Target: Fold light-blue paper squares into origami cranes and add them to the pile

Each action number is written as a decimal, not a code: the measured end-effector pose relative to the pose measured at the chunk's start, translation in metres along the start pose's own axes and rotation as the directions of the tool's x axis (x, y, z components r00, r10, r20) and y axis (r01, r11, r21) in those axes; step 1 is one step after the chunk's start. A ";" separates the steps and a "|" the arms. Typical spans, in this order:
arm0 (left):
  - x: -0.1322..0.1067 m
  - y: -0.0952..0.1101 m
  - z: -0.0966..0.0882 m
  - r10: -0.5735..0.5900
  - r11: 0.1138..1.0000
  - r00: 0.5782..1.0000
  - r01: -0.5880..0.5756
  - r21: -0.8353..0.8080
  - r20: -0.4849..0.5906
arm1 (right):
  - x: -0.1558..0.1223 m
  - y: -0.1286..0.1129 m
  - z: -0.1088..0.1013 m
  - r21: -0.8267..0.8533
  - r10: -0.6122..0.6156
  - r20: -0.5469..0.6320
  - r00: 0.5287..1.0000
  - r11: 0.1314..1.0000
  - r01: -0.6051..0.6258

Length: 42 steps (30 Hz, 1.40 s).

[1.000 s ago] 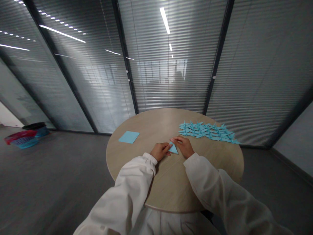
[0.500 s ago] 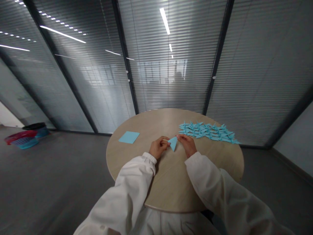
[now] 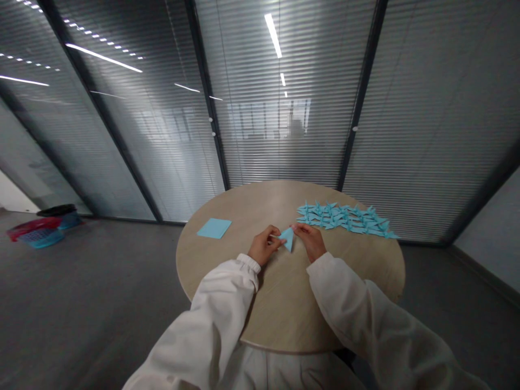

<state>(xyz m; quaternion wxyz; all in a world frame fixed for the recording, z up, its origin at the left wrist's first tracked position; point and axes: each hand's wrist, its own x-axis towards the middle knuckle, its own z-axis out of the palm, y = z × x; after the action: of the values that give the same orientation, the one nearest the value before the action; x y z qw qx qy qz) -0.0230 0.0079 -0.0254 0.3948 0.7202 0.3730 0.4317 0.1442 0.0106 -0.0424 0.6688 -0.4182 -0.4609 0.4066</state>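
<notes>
Between my two hands is a small blue piece of origami paper (image 3: 288, 238), folded to a triangle with one point toward me. My left hand (image 3: 265, 245) pinches its left edge, thumb laid over the near face. At the upper right corner, the fingertips of my right hand (image 3: 310, 240) close on the paper. Just beyond my right hand lie several folded blue paper cranes (image 3: 345, 216), packed in rows. Off to the left, a flat square of blue paper (image 3: 214, 228) rests apart from both hands.
The round wooden table (image 3: 284, 303) reaches from my lap to a glass wall with blinds (image 3: 284, 157). On the floor at far left stand a blue basket with a red rim (image 3: 38, 234) and a dark-rimmed bin (image 3: 65, 215).
My left thumb has slid right, further over the folded paper, and the paper has tilted slightly. My right hand stays almost where it was.
</notes>
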 end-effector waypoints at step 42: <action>0.003 -0.006 0.003 -0.133 0.988 0.989 0.138 -0.075 0.062 | -0.009 -0.013 0.009 0.024 -0.002 -0.025 1.000 1.000 0.003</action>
<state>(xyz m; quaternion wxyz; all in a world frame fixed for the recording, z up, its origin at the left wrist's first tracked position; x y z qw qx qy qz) -0.0201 0.0126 -0.0308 0.4620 0.6890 0.3923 0.3975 0.1358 0.0001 -0.0307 0.6799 -0.4146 -0.4484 0.4060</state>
